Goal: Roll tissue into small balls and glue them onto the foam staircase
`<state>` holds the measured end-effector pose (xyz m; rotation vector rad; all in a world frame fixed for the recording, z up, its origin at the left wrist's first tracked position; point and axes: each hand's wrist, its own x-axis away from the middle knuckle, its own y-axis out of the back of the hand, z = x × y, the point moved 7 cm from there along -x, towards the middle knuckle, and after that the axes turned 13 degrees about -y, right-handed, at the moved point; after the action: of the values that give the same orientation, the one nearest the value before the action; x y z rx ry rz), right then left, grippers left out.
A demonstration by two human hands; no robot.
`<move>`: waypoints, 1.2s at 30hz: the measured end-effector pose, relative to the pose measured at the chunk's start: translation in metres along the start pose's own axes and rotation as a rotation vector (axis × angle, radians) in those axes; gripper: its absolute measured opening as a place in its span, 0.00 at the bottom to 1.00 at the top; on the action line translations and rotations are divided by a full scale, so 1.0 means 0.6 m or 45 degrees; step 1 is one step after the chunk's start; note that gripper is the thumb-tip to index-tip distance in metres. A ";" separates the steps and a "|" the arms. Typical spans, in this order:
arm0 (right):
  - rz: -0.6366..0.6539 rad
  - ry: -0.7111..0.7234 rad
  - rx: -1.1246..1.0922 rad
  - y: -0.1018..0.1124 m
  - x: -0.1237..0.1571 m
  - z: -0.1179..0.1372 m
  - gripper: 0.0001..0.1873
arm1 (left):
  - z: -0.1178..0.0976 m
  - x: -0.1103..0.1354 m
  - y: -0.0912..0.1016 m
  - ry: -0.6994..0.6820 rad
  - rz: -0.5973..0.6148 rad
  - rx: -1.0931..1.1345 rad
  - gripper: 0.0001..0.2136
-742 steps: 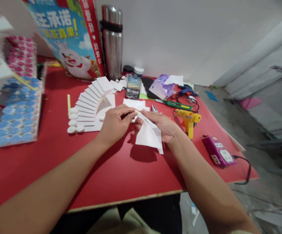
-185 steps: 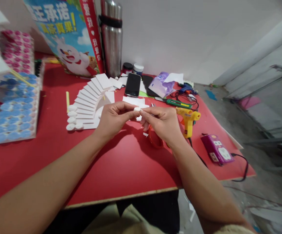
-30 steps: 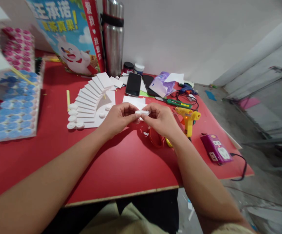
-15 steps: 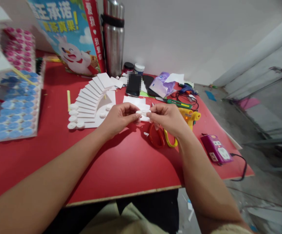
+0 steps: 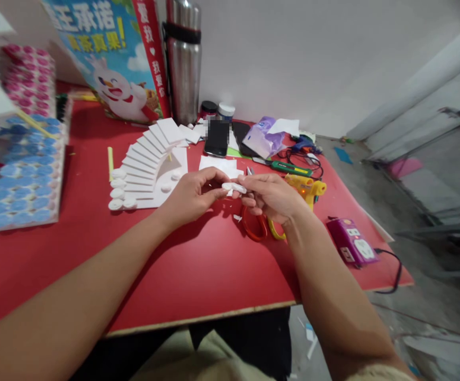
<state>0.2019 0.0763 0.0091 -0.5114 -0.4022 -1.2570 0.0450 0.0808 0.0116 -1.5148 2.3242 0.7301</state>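
Note:
My left hand (image 5: 190, 194) and my right hand (image 5: 271, 196) meet over the middle of the red table (image 5: 182, 264). Both pinch one small white foam piece (image 5: 233, 187) between their fingertips, a little above the tabletop. Just under my right hand lie scissors with red and yellow handles (image 5: 258, 226). To the left of my left hand stands a white foam spiral staircase model (image 5: 146, 164) with small white discs along its lower edge.
A yellow glue gun (image 5: 307, 188) and a purple power strip (image 5: 351, 246) lie right of the hands. A phone (image 5: 216, 137), a steel flask (image 5: 182, 58), a printed box (image 5: 106, 53), small jars and a green cutter sit further back. A blue-dotted foam model (image 5: 19, 174) stands left.
Over the longer span a white sheet gave way to a small white piece in the fingers. In the last second my right hand shifted slightly right, uncovering the scissors.

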 end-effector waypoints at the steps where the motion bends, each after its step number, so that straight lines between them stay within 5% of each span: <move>1: 0.000 -0.014 -0.008 0.001 0.001 -0.001 0.14 | -0.001 0.000 0.000 -0.009 0.004 -0.022 0.07; 9: -0.004 0.083 0.169 -0.002 0.005 0.006 0.16 | 0.006 0.002 0.000 0.073 -0.022 0.049 0.10; 20: -0.598 0.633 0.916 -0.003 0.032 0.043 0.08 | 0.017 0.006 -0.013 0.358 -0.194 0.500 0.17; 27: -0.683 0.831 1.111 -0.025 0.047 0.046 0.07 | 0.025 0.009 -0.015 0.384 -0.303 0.625 0.17; 36: -0.663 0.822 1.105 -0.033 0.050 0.045 0.08 | 0.016 0.007 -0.013 0.296 -0.235 0.562 0.13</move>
<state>0.1903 0.0636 0.0503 0.7701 -0.4906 -1.5034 0.0498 0.0802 -0.0003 -1.6348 2.2582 -0.0118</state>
